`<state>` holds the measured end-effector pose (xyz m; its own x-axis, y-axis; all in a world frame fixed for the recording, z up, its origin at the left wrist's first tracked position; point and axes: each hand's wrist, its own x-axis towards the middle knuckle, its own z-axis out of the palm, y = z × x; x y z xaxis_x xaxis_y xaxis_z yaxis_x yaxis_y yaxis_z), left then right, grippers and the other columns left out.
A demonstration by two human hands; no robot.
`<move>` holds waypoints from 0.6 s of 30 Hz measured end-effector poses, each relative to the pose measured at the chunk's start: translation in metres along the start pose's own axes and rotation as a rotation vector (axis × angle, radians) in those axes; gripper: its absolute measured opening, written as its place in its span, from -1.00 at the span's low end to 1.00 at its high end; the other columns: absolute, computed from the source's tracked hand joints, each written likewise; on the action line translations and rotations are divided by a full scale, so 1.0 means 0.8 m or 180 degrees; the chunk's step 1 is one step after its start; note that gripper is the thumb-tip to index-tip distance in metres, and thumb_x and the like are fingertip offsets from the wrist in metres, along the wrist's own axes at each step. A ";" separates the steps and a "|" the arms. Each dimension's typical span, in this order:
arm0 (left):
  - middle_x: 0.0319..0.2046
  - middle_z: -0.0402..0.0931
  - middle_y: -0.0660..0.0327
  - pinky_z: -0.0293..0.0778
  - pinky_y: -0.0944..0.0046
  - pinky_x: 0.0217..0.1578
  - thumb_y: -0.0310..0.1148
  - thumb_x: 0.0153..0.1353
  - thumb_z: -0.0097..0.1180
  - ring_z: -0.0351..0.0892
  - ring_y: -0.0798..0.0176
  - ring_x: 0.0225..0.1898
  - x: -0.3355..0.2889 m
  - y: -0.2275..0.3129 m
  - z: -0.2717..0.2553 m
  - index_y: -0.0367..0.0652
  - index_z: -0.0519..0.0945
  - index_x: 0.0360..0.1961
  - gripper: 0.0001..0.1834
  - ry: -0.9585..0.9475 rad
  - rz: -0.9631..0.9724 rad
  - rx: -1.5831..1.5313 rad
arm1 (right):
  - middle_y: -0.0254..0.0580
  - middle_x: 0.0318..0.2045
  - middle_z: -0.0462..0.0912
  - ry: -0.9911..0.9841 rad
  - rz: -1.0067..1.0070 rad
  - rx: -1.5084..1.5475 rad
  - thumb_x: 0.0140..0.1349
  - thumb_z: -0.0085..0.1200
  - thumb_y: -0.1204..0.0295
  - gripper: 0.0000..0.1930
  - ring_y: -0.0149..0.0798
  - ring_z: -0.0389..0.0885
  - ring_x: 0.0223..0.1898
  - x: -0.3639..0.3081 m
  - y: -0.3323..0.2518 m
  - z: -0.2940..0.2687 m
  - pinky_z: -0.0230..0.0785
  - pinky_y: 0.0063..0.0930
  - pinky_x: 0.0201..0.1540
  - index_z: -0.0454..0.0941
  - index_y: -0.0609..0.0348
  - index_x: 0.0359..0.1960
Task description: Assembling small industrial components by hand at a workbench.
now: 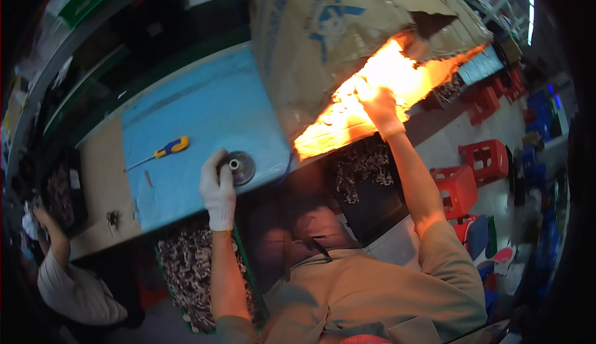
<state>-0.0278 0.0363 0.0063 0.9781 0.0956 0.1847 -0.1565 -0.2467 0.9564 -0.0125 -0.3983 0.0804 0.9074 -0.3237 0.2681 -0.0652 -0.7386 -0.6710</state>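
The head view looks down on a person seated at a blue-topped workbench (205, 108). The left hand (217, 189), in a white glove, rests at the near edge of the bench with its fingers curled around a round grey metal part (241, 168), a disc with a short hub standing up from its middle; the disc sits flat on the blue surface and the glove covers its left side. The right hand (380, 109), also gloved, is stretched up and out to the right and reaches into a large cardboard box (335, 40) that lies tilted across the far right of the bench. The inner flap of the box glares bright orange in strong light, and against that glare I cannot tell whether the right fingers are spread or closed on anything.

A screwdriver with a yellow and blue handle (166, 150) lies on the bench, left of the disc and well apart from it. Below the bench edge, on either side of the person's lap, stand crates filled with small pale parts (186, 269), one by the left forearm, another under the right arm. Red plastic stools (485, 158) stand on the floor to the right. At the lower left another person in a pale shirt (74, 288) bends over their own work.
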 end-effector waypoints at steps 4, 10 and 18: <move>0.22 0.63 -0.08 0.43 -0.07 0.33 -0.35 0.27 0.31 0.56 -0.21 0.28 0.015 0.030 0.007 -0.16 0.63 0.28 -0.47 -0.0649 0.1114 0.0880 | -0.34 -0.44 0.67 -0.1341 0.1421 0.1701 0.51 0.20 0.30 -0.78 -0.51 0.58 -0.49 -0.132 -0.132 0.000 0.40 -0.61 -0.46 0.75 0.18 -0.06; 0.24 0.65 -0.05 0.49 -0.01 0.30 -0.37 0.26 0.41 0.60 -0.17 0.25 0.029 0.019 -0.004 -0.19 0.61 0.32 -0.41 -0.0545 0.1006 0.1156 | -0.23 -0.39 0.71 -0.1810 0.0876 0.1855 0.52 0.17 0.32 -0.71 -0.44 0.67 -0.38 -0.112 -0.253 0.138 0.57 -0.49 -0.29 0.73 0.20 0.11; 0.18 0.62 -0.11 0.47 -0.08 0.27 -0.37 0.23 0.30 0.58 -0.23 0.17 0.010 0.012 0.005 -0.32 0.41 0.48 -0.23 -0.0619 0.0759 0.1095 | -0.07 -0.29 0.81 -0.1998 -0.0086 0.1321 0.51 0.15 0.28 -0.66 -0.30 0.73 -0.39 -0.106 -0.235 0.196 0.59 -0.31 -0.25 0.75 0.27 0.10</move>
<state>-0.0206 0.0311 0.0159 0.9330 -0.1775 0.3132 -0.3580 -0.5487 0.7555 -0.0123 -0.1387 0.0753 0.9808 0.1811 -0.0730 0.0095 -0.4178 -0.9085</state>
